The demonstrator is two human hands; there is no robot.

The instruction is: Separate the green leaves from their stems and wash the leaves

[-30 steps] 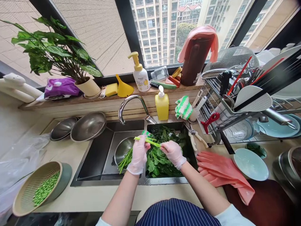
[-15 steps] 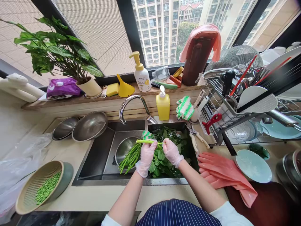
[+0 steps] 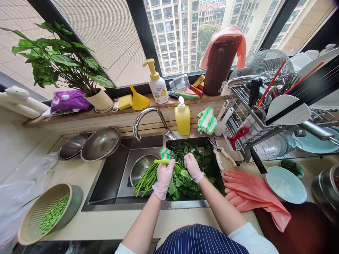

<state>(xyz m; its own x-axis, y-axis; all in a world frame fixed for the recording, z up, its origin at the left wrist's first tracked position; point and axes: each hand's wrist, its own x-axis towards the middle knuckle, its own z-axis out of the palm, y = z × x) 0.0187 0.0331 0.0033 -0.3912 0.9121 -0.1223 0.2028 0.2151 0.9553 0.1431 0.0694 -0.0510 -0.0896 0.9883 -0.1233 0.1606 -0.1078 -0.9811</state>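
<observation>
Fingers (image 3: pixel 170 165) of the left hand (image 3: pixel 163 180) are closed on a bright green stem (image 3: pixel 161 161), which pokes out to the left just above the knuckles. The right hand (image 3: pixel 194 169) is up over the leaves, its fingers curled in tight; honestly can't tell if anything's pinched in there. Both hands are in thin see-through gloves, and there's a gap between them.

The rest of the stems (image 3: pixel 146 178) hang in a loose bunch left of the left hand, across the right side of a steel bowl (image 3: pixel 136 170) in the left basin of the sink (image 3: pixel 108 180). The right basin is packed with dark leafy greens (image 3: pixel 182 183), sitting right under and between the hands. A green-and-white cloth (image 3: pixel 166 153) is just behind the left hand.

Around the sink: faucet (image 3: pixel 148 112) and yellow pump bottle (image 3: pixel 182 121) at the back, light-handled shears (image 3: pixel 217 158) along the right edge, and pink rubber gloves (image 3: pixel 246 190) next to a pale blue dish (image 3: pixel 286 185) on the right. Over on the left of the desk (image 3: pixel 113 225) there's a strainer (image 3: pixel 45 203) with green beans (image 3: pixel 55 213) in it, plus some metal bowls (image 3: pixel 100 144) further back.
</observation>
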